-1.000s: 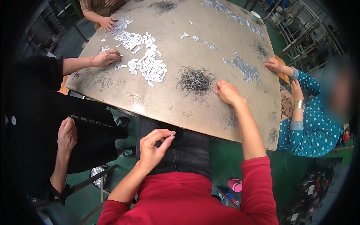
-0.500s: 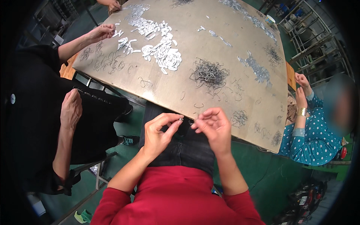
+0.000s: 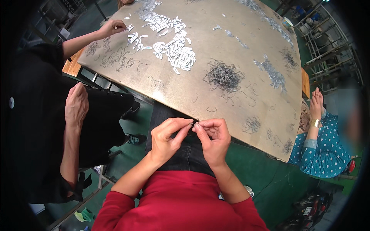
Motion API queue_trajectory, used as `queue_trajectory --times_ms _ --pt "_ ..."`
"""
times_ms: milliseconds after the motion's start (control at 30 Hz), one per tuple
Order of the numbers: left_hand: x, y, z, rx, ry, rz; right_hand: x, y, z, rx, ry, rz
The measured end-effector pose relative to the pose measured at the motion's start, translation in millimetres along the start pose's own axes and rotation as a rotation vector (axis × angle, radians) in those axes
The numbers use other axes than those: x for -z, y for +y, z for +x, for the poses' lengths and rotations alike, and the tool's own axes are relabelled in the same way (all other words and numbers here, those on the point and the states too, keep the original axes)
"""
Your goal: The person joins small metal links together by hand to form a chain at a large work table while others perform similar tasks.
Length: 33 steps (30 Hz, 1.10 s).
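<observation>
Over my lap, just off the table's near edge, my left hand [image 3: 168,138] and my right hand [image 3: 212,139] meet fingertip to fingertip. Thumb and forefinger of each are pinched on something tiny. A thin dark curve, like a bit of wire, shows just above the fingertips; most of what they hold is hidden. Nearest on the table [image 3: 169,92] are a few loose bent wires [image 3: 211,109] and a tangled pile of bent grey wires [image 3: 224,76]. Farther left lies a spread of small, white, oblong pieces [image 3: 181,54].
At the left, a person in black [image 3: 38,115] reaches over white pieces. A person in a dotted teal top [image 3: 323,154] sits at the right. Clear, shiny pieces [image 3: 274,75] and smaller wire clusters [image 3: 251,124] lie on the right side. Metal racks [image 3: 327,42] stand behind.
My right hand has come left and its fingers have closed in beside my left fingertips; the hands were apart before. The view has shifted slightly. The left person's far hand has moved a little.
</observation>
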<state>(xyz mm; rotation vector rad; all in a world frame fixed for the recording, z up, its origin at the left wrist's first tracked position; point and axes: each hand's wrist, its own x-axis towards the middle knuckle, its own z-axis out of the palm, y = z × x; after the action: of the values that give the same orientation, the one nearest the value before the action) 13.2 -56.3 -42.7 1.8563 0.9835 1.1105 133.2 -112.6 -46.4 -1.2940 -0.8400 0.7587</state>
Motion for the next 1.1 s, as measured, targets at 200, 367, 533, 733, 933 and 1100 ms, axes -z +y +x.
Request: queue_trajectory --times_ms 200,367,533,733,933,1100 --pt "0.5 -12.9 2.3 -0.118 -0.091 -0.045 -2.4 2.8 -5.1 0.204 0.059 -0.118" --pt "-21.0 -69.7 82.3 -0.012 -0.016 0.161 3.2 6.4 -4.2 0.298 0.060 -0.165" --pt "-57.7 -114.9 156.3 -0.065 0.055 0.597 2.4 5.0 -3.0 0.302 0.061 -0.190" --pt "-58.8 -113.9 172.5 0.061 -0.222 0.662 3.4 1.7 -6.2 0.373 0.058 -0.247" --pt "-33.2 -68.3 115.3 0.298 -0.291 0.089 8.5 6.7 -10.5 0.364 0.055 -0.245" --pt "-5.5 -12.5 44.9 0.547 -0.303 -0.404 6.2 11.3 -10.4 0.353 0.077 -0.247"
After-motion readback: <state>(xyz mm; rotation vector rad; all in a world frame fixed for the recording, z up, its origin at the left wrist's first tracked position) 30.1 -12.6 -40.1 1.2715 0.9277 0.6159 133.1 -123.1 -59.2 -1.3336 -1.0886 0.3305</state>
